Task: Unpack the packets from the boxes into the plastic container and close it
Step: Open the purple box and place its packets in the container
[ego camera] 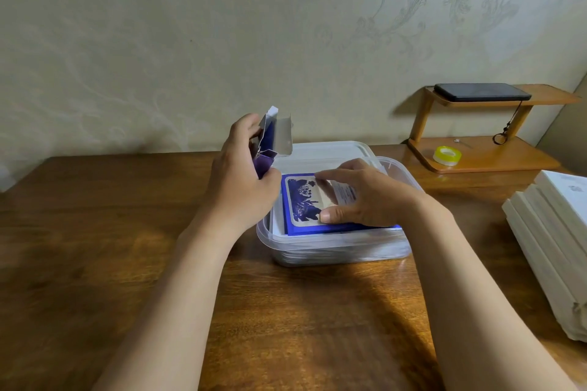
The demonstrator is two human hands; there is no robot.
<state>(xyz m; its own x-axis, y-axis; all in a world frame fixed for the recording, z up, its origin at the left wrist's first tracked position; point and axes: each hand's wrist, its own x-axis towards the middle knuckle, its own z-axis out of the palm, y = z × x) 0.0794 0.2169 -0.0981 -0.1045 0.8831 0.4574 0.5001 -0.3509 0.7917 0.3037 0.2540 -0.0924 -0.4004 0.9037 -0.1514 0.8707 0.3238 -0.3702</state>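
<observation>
The left hand (243,178) is raised over the left edge of the clear plastic container (333,244), fingers closed around an opened purple cardboard box (270,143) with its flaps up. The right hand (365,197), palm down and fingers spread, lies flat on a blue printed packet (301,200) inside the container. All stands on a brown wooden table (95,232) before a pale patterned wall (158,25).

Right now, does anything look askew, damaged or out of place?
Nothing spilled or broken. The blue packet lies flat in the plastic container under the right hand; the left hand holds an opened box, flaps bent open.
</observation>
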